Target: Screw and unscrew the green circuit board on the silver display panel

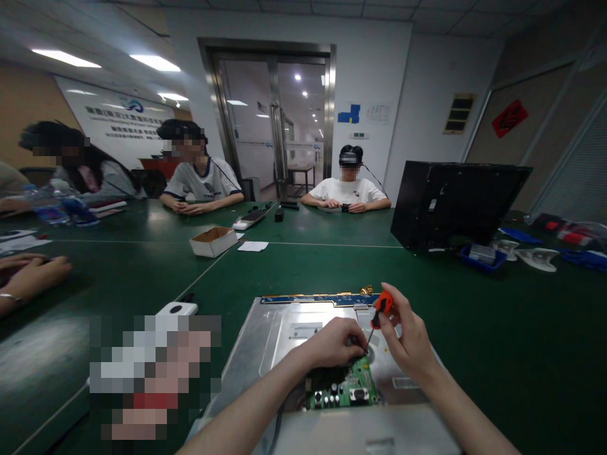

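My right hand (404, 332) grips a screwdriver (382, 309) by its orange and black handle. The thin shaft slants down to the upper corner of a green circuit board (363, 379). Close by the tip, my left hand (337, 341) has its fingers curled and pressed together at the board; whatever they pinch, if anything, is hidden. The board sits on a silver metal panel (256, 341) lying flat on the table, with connectors along its near edge. A narrow blue circuit strip (303, 299) runs along the panel's far edge.
On the green table (303, 272) stand a small open box (213, 242), a black monitor casing (455, 202) and a blue tray (484, 258) with parts. A white device (177, 309) lies left of the panel. Several people sit around the table; one person's hands (35, 278) rest at left.
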### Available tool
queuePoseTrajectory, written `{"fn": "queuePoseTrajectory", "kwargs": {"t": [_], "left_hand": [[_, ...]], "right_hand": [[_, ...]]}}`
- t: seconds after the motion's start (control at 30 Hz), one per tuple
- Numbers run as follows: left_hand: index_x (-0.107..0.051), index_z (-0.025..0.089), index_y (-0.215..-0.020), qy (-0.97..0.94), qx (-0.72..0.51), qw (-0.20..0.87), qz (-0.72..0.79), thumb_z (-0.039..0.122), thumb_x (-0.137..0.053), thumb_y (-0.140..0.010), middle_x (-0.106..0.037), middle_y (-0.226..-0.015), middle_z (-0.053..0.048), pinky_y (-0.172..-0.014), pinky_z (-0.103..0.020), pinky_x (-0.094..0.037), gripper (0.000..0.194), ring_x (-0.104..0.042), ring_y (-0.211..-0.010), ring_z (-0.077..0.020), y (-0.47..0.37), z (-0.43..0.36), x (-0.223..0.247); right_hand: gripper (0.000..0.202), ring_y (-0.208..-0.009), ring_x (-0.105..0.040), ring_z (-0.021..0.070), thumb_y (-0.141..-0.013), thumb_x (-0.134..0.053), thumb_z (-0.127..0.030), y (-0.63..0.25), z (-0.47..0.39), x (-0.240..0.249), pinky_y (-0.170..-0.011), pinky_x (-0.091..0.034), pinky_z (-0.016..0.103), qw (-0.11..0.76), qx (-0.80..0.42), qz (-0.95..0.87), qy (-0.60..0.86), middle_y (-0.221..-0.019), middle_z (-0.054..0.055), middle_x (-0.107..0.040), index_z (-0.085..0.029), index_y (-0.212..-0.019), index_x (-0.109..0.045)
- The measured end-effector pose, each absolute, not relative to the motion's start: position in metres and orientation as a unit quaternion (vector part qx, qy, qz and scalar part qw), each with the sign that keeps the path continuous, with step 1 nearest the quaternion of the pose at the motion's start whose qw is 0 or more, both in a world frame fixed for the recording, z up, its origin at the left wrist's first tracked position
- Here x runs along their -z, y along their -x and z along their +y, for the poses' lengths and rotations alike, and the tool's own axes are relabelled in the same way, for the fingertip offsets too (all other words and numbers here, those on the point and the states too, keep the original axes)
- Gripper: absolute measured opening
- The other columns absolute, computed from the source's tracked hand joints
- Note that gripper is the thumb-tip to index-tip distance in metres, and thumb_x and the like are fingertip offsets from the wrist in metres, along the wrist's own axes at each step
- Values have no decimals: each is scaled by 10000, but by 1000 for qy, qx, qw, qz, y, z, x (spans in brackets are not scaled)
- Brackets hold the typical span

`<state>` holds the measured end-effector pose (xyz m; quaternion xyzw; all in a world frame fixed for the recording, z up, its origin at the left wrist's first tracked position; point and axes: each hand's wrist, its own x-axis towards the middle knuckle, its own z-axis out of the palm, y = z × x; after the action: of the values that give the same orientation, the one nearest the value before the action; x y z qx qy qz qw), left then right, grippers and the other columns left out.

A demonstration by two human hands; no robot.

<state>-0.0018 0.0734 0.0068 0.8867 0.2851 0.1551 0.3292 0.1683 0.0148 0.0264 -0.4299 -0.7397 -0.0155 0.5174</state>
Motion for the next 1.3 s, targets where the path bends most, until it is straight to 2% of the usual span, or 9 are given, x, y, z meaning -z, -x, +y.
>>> {"fn": "queuePoseTrajectory", "kwargs": {"t": [0.17,0.47,0.67,0.9,1.3], "left_hand": [[-739,161,-819,-886,-157,330,286,51,-686,-731,-708,-812,-10,-703,-213,-439,151,-622,-765,-161,1,73,-6],[-739,156,-814,-885,-157,330,288,41,-682,-726,-705,-813,-13,-708,-213,-434,156,-615,-766,-158,1,73,-8],[-734,159,-807,-886,-155,329,288,47,-671,-727,-703,-811,-13,-708,-215,-441,152,-618,-762,-160,1,73,-8],[-735,168,-814,-887,-154,323,292,60,-686,-727,-705,-813,-10,-713,-223,-440,146,-617,-762,-165,1,72,-9],[-735,152,-823,-888,-153,322,290,51,-691,-724,-707,-835,-21,-723,-221,-437,148,-619,-784,-168,1,72,-9]], "right_hand": [[398,-490,-574,115,-928,-450,-199,-169,16,-26,-428,-465,195,524,29,-730,438,-708,-16,-604,-191,-1320,-379],[348,-443,-541,96,-898,-569,-295,-171,19,-19,-420,-447,184,529,46,-712,460,-644,-55,-552,-190,-1201,-435],[341,-459,-553,109,-917,-539,-345,-171,18,-20,-427,-460,203,522,37,-715,464,-655,-45,-568,-191,-1203,-434],[352,-553,-619,140,-960,-408,-265,-169,14,-26,-483,-507,239,519,2,-733,441,-761,11,-635,-194,-1303,-366],[342,-453,-541,115,-920,-553,-339,-172,20,-18,-436,-450,219,516,92,-725,447,-628,-49,-558,-192,-1216,-462]]}}
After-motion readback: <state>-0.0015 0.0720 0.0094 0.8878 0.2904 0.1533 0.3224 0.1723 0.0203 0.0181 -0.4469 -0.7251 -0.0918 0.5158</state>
